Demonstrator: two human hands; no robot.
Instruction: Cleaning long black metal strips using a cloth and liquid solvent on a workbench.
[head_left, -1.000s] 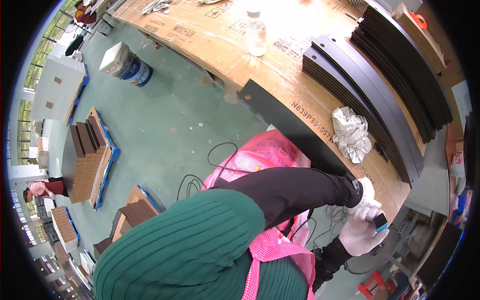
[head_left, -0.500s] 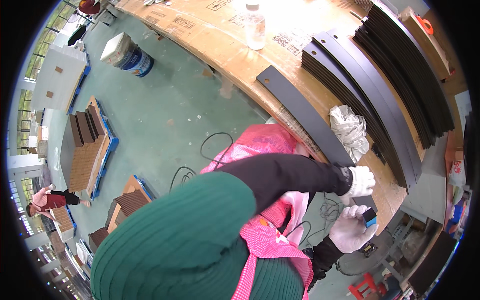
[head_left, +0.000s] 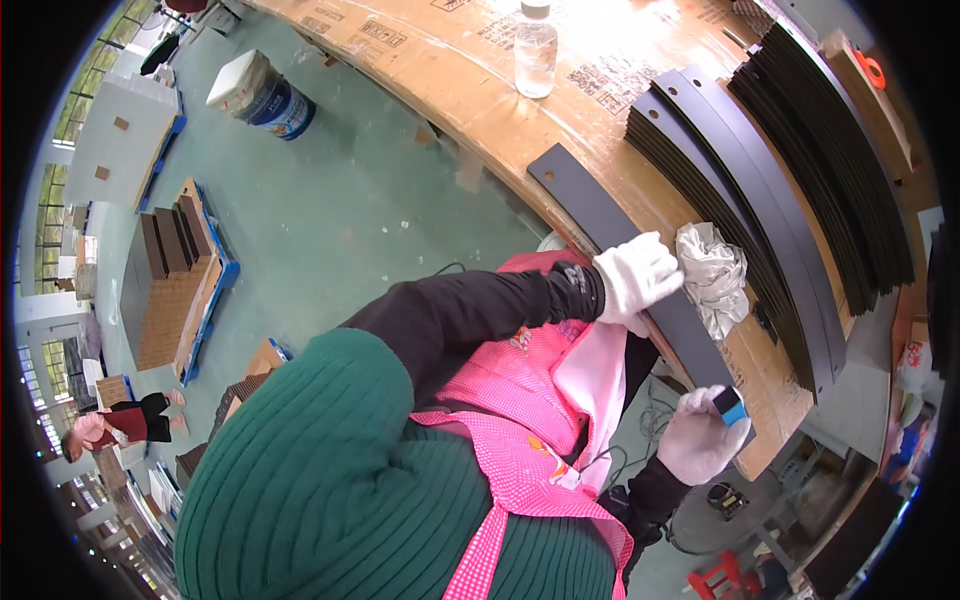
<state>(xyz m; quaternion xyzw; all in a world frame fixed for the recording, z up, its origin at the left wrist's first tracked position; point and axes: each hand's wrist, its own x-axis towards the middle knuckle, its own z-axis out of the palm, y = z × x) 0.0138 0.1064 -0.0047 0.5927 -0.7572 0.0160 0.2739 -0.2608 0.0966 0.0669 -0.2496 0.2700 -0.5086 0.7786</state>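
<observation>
A long dark grey strip (head_left: 590, 205) with a hole near its far end lies along the table's near edge. My left hand (head_left: 638, 278), in a white glove, is closed over the strip's middle, fingers on top and thumb at the near edge. At the strip's near-right end, my gloved right hand (head_left: 700, 437) pinches a small black-and-blue block (head_left: 730, 404); its exact kind is unclear. A crumpled whitish cloth (head_left: 712, 275) lies just beyond the strip, right of my left hand.
Stacked dark strips (head_left: 740, 210) and a taller stack (head_left: 830, 170) fill the table's right side. A clear bottle (head_left: 536, 55) stands on the cardboard-covered tabletop (head_left: 450, 75). Left are a bucket (head_left: 275, 105) and pallets with panels (head_left: 165, 300). A person (head_left: 120, 425) is at far left.
My left hand has moved up and left along the strip, from its near end to its middle. My right hand has shifted slightly upward with the block still in it.
</observation>
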